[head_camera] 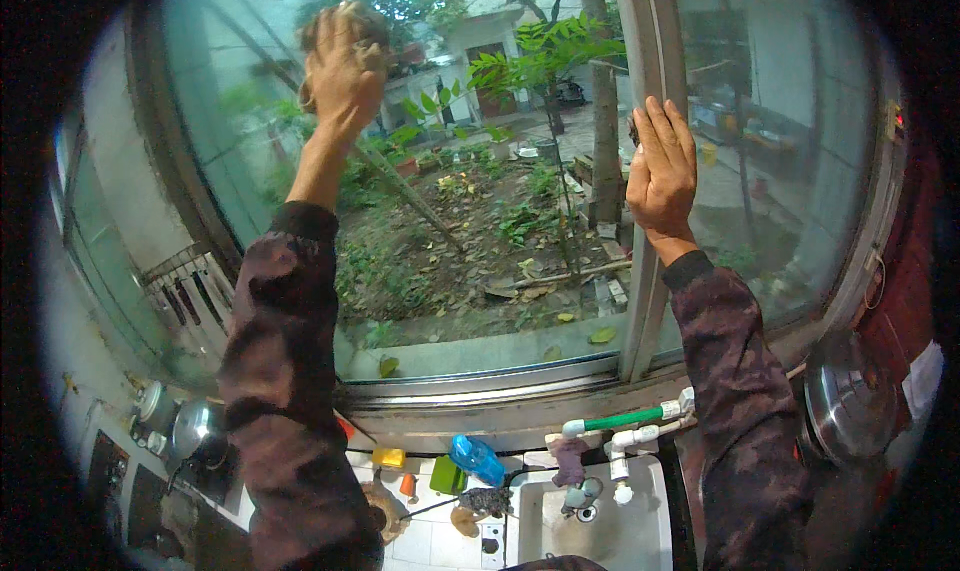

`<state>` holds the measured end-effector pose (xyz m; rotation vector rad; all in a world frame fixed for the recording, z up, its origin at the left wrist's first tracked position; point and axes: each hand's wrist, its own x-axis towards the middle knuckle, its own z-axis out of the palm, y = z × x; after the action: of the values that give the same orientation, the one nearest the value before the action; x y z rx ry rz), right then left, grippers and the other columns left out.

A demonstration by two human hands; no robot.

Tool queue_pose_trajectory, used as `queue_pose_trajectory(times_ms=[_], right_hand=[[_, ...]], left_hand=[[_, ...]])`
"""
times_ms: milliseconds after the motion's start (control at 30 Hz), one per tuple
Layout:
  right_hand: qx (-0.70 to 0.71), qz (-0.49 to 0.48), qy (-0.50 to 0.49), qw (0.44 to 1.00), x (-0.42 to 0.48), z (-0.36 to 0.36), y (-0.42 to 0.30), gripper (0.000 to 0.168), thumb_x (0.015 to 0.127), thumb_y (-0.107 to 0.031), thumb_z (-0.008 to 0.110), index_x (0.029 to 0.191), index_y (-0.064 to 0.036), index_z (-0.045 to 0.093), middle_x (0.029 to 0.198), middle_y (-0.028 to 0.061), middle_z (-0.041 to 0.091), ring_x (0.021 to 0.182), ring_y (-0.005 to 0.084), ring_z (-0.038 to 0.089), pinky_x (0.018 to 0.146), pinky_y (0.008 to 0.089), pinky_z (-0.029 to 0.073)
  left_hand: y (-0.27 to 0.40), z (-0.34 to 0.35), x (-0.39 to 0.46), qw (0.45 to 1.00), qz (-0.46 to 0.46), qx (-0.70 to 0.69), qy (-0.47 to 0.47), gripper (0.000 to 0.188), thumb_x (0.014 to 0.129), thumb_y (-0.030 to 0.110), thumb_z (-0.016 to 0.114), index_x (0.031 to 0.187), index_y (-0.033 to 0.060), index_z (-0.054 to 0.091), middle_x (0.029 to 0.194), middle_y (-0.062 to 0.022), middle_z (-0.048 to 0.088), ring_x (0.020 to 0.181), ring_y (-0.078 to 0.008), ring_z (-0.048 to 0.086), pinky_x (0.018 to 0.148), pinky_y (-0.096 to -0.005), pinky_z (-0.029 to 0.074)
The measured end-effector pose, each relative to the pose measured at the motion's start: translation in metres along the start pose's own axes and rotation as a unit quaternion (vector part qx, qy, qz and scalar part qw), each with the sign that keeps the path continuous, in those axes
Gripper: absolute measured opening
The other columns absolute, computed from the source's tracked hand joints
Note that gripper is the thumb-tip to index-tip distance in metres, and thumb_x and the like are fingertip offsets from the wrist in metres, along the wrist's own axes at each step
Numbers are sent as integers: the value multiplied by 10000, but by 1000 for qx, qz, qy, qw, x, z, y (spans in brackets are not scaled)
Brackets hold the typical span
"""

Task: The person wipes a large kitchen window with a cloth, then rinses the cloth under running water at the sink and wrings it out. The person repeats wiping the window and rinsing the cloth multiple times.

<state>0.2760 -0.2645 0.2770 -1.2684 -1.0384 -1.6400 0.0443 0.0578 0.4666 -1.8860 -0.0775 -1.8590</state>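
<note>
My left hand [346, 72] is raised at the upper left, pressing a crumpled brownish cloth [364, 27] against the window pane [420, 286]. The hand looks slightly blurred. On the right, my right hand [661, 167] lies flat with its fingers together against the metal window frame's upright [651, 53]. A small dark thing shows at the edge of its index finger; what it is cannot be told. Behind the glass are a tree, plants and a leaf-strewn garden bed.
Below the sill stand a white sink [600, 526], a green-and-white water pipe [630, 418], a blue plastic bottle [478, 458] and a green container [448, 476]. A metal kettle [199, 430] is at lower left, a large metal lid [851, 402] at right. Utensils [187, 293] hang at left.
</note>
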Motion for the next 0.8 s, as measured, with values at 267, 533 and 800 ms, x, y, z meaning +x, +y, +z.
queue_pose_trajectory(times_ms=[267, 533, 800], right_hand=[[19, 1, 3, 1000, -1, 0, 2, 449, 900, 6, 556, 1323, 11, 707, 1443, 162, 644, 1388, 378, 543, 1191, 459, 417], [26, -2, 2, 1000, -1, -3, 8, 457, 882, 7, 560, 1315, 22, 704, 1446, 172, 637, 1383, 393, 545, 1189, 473, 423], [14, -3, -18, 1000, -5, -3, 16, 461, 884, -41, 555, 1318, 41, 688, 1437, 197, 628, 1393, 411, 528, 1197, 483, 411]], left_hand=[[90, 23, 21, 999, 8, 25, -39, 732, 914, 316, 575, 1551, -9, 417, 1596, -276, 392, 1486, -494, 328, 1248, -575, 237], [167, 28, 46, 983, -20, -90, -156, 694, 897, 192, 592, 1520, -55, 411, 1583, -283, 385, 1521, -495, 262, 1251, -589, 213], [234, 80, 47, 991, 17, -104, -86, 725, 974, 279, 579, 1573, -40, 327, 1627, -329, 297, 1526, -543, 233, 1265, -635, 144]])
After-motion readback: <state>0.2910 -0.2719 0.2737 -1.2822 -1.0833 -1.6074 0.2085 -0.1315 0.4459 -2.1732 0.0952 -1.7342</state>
